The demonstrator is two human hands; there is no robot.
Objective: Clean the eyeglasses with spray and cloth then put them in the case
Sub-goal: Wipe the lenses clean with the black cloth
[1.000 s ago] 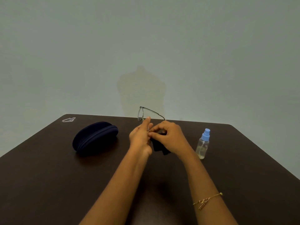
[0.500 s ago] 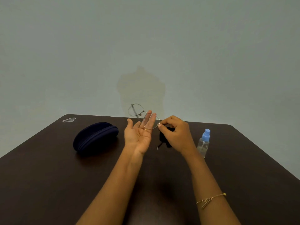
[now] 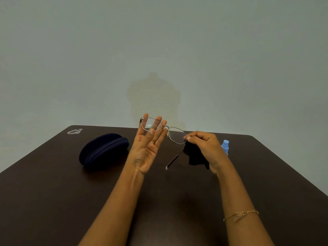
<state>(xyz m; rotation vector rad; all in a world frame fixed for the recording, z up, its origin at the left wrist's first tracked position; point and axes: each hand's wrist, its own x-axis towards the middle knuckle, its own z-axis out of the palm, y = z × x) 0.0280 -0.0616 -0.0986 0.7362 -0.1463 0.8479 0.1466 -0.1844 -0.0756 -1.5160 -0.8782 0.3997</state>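
**lensnerd:** Eyeglasses (image 3: pixel 164 131) are up off the table (image 3: pixel 53 192), held in the air between both hands, lenses facing the person, one temple arm dangling down toward the tabletop. Right hand (image 3: pixel 204 148) has the outer rim of one lens pinched between thumb and forefinger, and the other fingers are curled round a dark cloth (image 3: pixel 194 157) bunched under the palm. Left hand (image 3: pixel 148 148) is wide open, palm up, fingers spread just behind the other lens. Can't tell if it's touching the frame, but it's not gripping anything.

**wipe_guy:** so where's that leave the job?

**lensnerd:** My guess is mid-wipe or giving the lenses a look-over. Spray bottle (image 3: pixel 225 147) is standing on the table just behind the right wrist, cap on, nobody holding it, so the spraying is probably over, though I can't see any wet on the lenses either way. The case (image 3: pixel 104 150) sits on the table well off to the left and it looks zipped shut. So what's left: finish the wiping, fold the temples, open that case, glasses in.
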